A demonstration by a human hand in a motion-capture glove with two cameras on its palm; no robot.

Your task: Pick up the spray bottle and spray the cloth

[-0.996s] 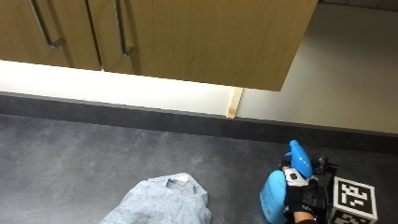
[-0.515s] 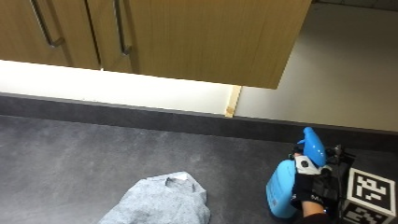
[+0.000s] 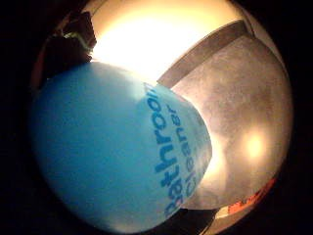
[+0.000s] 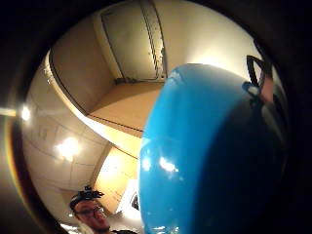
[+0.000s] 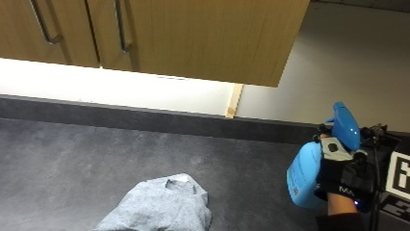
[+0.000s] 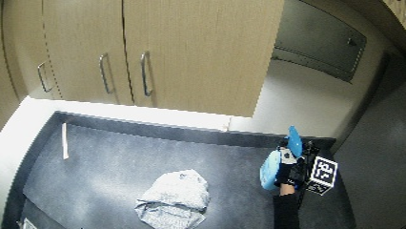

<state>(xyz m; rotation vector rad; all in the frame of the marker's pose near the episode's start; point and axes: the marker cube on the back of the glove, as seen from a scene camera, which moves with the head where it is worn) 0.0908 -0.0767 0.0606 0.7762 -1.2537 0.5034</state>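
I saw my gloved right hand (image 5: 339, 180) clamped around the blue spray bottle (image 5: 306, 173), upright above the counter's (image 5: 96, 159) right edge, well apart from the grey cloth (image 5: 160, 207).

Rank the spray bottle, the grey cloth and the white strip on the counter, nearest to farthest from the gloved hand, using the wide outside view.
1. spray bottle: held in the gloved hand.
2. grey cloth: mid-counter, crumpled.
3. white strip: far end of the counter.
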